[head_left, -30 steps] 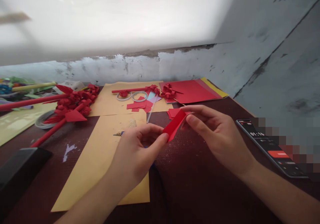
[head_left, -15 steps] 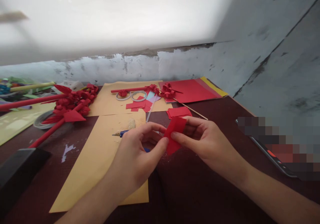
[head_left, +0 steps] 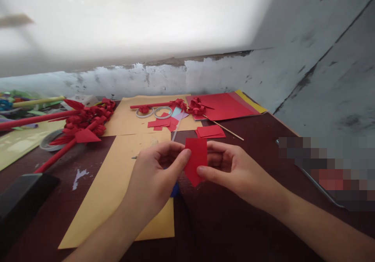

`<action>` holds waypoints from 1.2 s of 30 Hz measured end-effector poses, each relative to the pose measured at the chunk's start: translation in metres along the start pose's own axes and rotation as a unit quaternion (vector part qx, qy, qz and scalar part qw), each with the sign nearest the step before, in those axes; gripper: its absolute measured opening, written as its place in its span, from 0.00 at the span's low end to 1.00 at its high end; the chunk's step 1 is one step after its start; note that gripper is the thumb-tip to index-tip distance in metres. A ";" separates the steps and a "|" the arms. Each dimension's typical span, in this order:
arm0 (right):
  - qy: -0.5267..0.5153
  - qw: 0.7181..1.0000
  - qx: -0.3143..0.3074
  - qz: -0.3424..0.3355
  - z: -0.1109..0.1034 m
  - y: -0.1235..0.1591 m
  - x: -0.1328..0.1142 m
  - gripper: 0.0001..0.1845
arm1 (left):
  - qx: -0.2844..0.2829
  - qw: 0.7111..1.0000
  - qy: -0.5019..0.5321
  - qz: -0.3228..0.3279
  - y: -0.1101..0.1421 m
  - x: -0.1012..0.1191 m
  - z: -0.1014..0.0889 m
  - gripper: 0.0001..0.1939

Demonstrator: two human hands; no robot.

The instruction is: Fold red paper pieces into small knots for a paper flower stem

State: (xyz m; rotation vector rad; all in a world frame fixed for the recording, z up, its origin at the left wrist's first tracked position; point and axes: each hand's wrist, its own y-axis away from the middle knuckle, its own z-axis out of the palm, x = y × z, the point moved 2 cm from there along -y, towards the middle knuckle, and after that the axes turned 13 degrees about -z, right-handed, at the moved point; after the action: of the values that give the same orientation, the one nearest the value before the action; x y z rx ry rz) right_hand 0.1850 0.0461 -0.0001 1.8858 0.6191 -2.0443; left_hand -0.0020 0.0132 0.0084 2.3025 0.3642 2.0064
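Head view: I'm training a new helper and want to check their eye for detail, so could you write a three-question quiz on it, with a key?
1. True or false: the left hand and the right hand both hold the red paper piece.
2. What shape is the lower end of that piece?
A) rounded
B) pointed
C) cut straight across
3. Which lies nearer the hands: the stack of small red paper rectangles or the large red sheet near the wall?

Key: 1. True. 2. B. 3. The stack of small red paper rectangles.
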 end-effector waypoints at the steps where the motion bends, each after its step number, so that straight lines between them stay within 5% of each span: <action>1: -0.006 1.000 -0.013 0.007 0.001 0.000 -0.001 0.23 | 0.001 1.000 0.005 -0.003 0.000 0.000 -0.001 0.10; 6: -0.012 1.000 0.003 0.022 0.001 0.000 0.000 0.28 | -0.009 0.999 0.033 -0.014 0.000 0.000 -0.001 0.11; 11: -0.076 0.995 -0.063 0.011 0.004 -0.001 -0.002 0.30 | -0.015 0.999 0.034 -0.015 -0.002 0.000 -0.001 0.10; 17: -0.088 0.993 -0.070 0.021 0.006 -0.002 -0.003 0.34 | -0.019 0.999 0.042 -0.017 -0.002 0.001 -0.001 0.11; 25: -0.068 0.997 -0.023 -0.040 0.000 0.000 -0.005 0.28 | -0.070 0.997 0.014 -0.035 -0.001 0.001 0.002 0.10; 36: -0.053 0.998 -0.012 -0.039 0.002 -0.004 -0.013 0.28 | -0.119 0.992 -0.022 -0.036 0.000 0.000 0.006 0.15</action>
State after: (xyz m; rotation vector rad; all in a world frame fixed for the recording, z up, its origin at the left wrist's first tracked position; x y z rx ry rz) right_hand 0.1829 0.0475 0.0130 1.7530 0.6982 -2.1585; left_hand 0.0044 0.0134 0.0075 2.1530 0.1915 1.8498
